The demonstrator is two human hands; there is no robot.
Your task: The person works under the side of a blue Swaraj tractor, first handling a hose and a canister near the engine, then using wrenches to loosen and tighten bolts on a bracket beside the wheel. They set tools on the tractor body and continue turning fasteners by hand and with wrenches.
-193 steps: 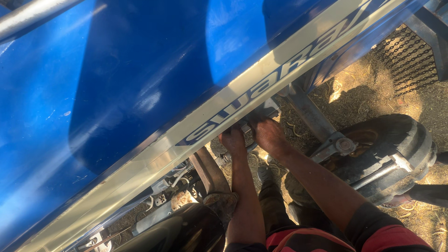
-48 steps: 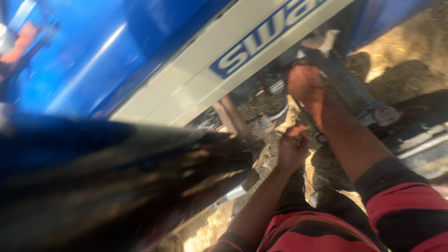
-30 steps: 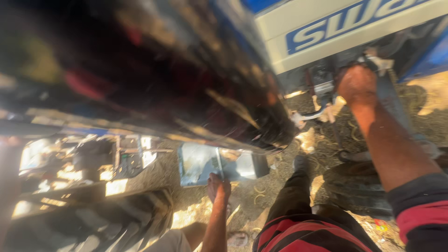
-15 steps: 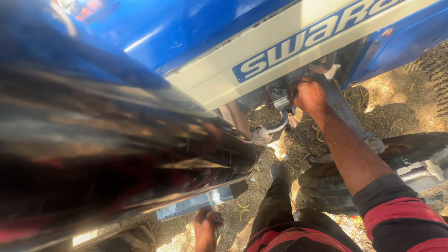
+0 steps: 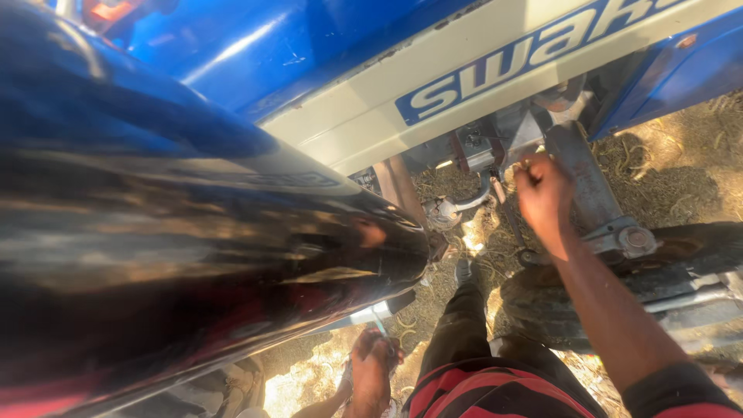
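Note:
My right hand [image 5: 546, 193] is up under the blue tractor hood [image 5: 325, 54]. Its fingers are curled on a small metal fitting beside a grey cast bracket [image 5: 588, 186]; what lies inside the fist is hidden. My left hand [image 5: 371, 368] is low near the ground, below a glossy dark curved panel [image 5: 193, 255]. It is closed around a thin light-coloured tool [image 5: 378, 321] that points upward. My legs in dark trousers [image 5: 464, 325] stretch between the two hands. A bent metal pipe [image 5: 472, 200] sits just left of my right hand.
A cream side strip with blue lettering [image 5: 495, 77] runs across the hood. A black tyre and axle parts [image 5: 681, 271] lie at the right. The ground is dry dirt with straw [image 5: 665, 170]. The dark panel blocks most of the left half.
My left hand has left the engine area, dropped to the ground, and now holds the thin tool. My right hand has stayed at the fitting. The view has swung around.

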